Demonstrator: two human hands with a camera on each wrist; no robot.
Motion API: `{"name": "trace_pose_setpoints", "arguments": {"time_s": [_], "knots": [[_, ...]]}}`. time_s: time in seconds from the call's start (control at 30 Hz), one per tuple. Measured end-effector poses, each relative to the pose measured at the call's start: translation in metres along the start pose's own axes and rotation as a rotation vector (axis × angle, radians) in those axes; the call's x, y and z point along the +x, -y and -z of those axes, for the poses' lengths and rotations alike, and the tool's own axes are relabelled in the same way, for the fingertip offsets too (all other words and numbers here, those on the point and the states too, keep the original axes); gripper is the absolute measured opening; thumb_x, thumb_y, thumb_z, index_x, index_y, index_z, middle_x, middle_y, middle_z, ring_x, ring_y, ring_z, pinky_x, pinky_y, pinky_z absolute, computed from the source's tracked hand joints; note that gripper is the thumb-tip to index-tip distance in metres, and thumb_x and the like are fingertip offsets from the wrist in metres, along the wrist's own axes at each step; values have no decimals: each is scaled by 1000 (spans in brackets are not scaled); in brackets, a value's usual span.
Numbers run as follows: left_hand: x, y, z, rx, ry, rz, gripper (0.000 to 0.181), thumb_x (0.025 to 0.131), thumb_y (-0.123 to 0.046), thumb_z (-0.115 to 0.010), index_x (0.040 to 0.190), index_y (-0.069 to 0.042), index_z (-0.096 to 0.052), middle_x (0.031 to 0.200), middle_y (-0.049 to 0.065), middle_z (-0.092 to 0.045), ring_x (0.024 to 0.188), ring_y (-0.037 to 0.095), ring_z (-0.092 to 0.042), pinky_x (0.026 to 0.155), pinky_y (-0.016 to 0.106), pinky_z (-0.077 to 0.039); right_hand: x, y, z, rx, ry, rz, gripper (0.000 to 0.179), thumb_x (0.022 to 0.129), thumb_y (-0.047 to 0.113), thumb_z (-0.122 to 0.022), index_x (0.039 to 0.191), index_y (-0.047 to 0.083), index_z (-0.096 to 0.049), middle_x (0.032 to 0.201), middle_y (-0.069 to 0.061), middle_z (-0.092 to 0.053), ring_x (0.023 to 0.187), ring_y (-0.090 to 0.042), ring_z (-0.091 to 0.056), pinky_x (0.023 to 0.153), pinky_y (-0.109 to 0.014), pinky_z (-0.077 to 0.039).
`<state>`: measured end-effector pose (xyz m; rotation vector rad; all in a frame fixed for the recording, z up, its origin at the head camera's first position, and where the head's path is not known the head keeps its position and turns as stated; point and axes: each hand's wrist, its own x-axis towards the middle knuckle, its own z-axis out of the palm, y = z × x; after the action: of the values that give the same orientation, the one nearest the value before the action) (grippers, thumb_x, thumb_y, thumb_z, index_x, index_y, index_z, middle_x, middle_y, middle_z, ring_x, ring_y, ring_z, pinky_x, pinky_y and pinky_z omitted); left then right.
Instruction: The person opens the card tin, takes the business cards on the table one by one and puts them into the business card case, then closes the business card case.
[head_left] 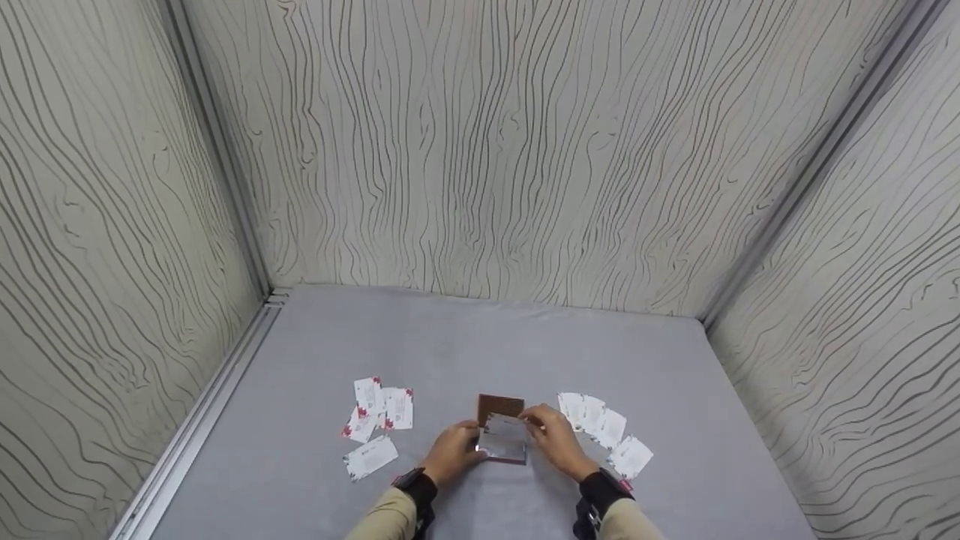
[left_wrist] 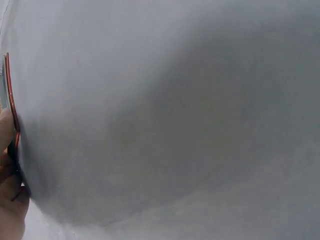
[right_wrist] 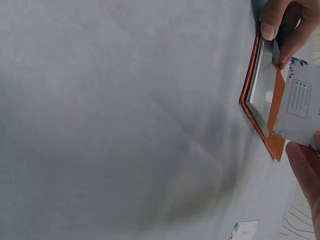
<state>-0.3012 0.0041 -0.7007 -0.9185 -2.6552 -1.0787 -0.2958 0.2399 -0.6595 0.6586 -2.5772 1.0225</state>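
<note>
A brown card case (head_left: 501, 405) stands unfolded between the hands, with a shiny metal tray inside. My left hand (head_left: 452, 451) grips its left side; in the right wrist view, the left thumb (right_wrist: 268, 31) presses on the tray's edge. A white business card (right_wrist: 300, 100) with green leaf corners is pinched in my right hand (head_left: 556, 441), held over the open case and overlapping its brown flap. Only the case's thin reddish edge (left_wrist: 11, 95) and part of the left fingers (left_wrist: 6, 132) show in the left wrist view.
On the grey table (head_left: 450, 337), several white cards with red flower corners (head_left: 400, 409) lie left, with a leaf-patterned card (head_left: 373, 456) nearer. Several more leaf-patterned cards (head_left: 611, 427) fan out at right. Wood-grain walls (head_left: 480, 150) enclose the table; a metal rail (head_left: 202, 420) runs along the left.
</note>
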Motion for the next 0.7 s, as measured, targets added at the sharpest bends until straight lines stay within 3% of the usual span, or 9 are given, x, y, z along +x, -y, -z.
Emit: {"name": "trace_pose_setpoints", "arguments": {"time_s": [0.33,0.7], "knots": [[-1,1,0,27,-22,-32,32,76,-10,-82,103,4,-72,110,13,-67,103,26,-65,91,36,-51,0,-1,-7,32,-1,31,20,84,-11,-67,98,2,-70,91,-7,-66,83,-23,-64,74,-36,-56],[-1,-3,2,26,-26,-4,27,76,-9,-82,98,4,-72,109,12,-67,102,25,-66,90,36,-52,-3,-2,-13,15,9,44,25,82,-14,-66,99,3,-73,90,-6,-67,83,-17,-64,74,-34,-56]]}}
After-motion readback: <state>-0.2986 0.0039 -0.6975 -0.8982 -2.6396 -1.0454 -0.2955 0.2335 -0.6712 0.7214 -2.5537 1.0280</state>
